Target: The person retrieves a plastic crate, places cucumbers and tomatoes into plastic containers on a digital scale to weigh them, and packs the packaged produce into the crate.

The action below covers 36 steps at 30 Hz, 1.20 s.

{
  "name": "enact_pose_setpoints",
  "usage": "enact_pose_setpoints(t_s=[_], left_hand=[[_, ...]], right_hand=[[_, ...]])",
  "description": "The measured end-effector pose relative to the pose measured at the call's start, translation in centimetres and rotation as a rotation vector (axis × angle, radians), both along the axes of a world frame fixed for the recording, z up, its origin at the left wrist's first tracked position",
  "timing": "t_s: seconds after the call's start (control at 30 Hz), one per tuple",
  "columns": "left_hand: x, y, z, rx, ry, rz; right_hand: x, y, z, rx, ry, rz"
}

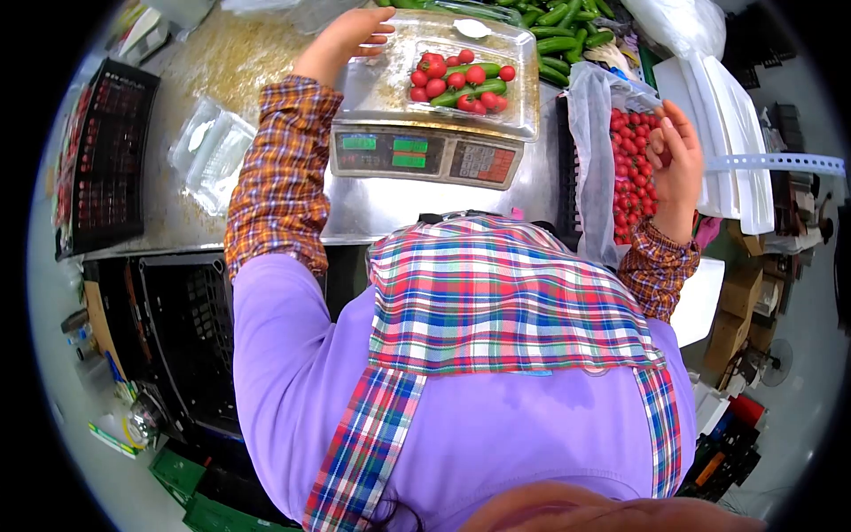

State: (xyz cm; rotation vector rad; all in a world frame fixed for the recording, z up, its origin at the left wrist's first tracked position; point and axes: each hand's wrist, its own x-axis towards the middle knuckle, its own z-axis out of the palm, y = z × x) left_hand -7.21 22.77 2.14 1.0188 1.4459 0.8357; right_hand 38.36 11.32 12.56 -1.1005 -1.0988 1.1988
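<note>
My left hand (350, 40) is open, its fingers stretched over the left edge of a clear plastic tray (390, 97) on the weighing scale (448, 156). Red cherry tomatoes (434, 87) and small green cucumbers (483, 89) lie in a clear container on the scale. A white label (472, 28) shows near its far edge. At the right, my right hand (678, 155) hovers above a lined crate (592, 168) of loose cherry tomatoes (628, 177). Its fingers are loosely bent and apart, with nothing visible in them.
Empty clear containers (213, 155) lie on the metal table (177, 80) at the left, near a dark crate (106, 160). Loose cucumbers (558, 44) are heaped at the back. White foam sheets (727, 133) and a perforated pale strip (780, 163) stand right of my right hand.
</note>
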Motion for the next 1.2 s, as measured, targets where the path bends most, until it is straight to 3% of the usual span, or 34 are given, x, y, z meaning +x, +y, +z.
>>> enact_pose_setpoints(t_s=[0.2,0.33,0.37,0.5,0.57,0.67,0.8,0.87,0.97,1.07,1.2], left_hand=[[3.9,4.0,-0.7,-0.049,0.037,0.054],[3.8,2.6,0.9,0.256,-0.170,0.084],[3.8,2.0,1.9,0.234,-0.186,0.110],[3.7,-2.5,4.2,0.425,0.199,-0.178],[4.0,-4.5,2.2,0.557,0.435,-0.311],[5.1,-7.1,1.8,0.625,0.562,-0.269],[5.9,-8.2,2.1,0.233,0.204,-0.154],[5.7,-8.0,1.4,0.263,0.184,-0.036],[3.9,-7.5,-0.7,0.338,0.196,0.107],[5.1,-7.7,-1.0,0.484,0.404,0.039],[8.2,-6.9,1.4,0.910,0.850,-0.125]], right_hand=[[-1.5,-0.2,0.3,-0.007,-0.023,0.006],[-2.3,0.1,-0.1,-0.053,-0.037,0.028],[-2.2,0.4,-0.6,-0.067,-0.031,0.056],[-4.0,2.4,-2.5,-0.188,-0.061,0.154],[-5.7,3.6,-4.5,-0.310,-0.245,0.264],[-8.7,4.0,-6.6,-0.372,-0.567,0.407],[-9.3,4.6,-8.7,-0.448,-0.511,0.517],[-8.9,4.8,-8.2,-0.518,-0.416,0.534],[-9.1,4.8,-7.2,-0.405,-0.532,0.514],[-9.3,5.7,-5.0,-0.293,-0.658,0.494],[-9.8,8.1,-2.3,-0.108,-0.807,0.428]])
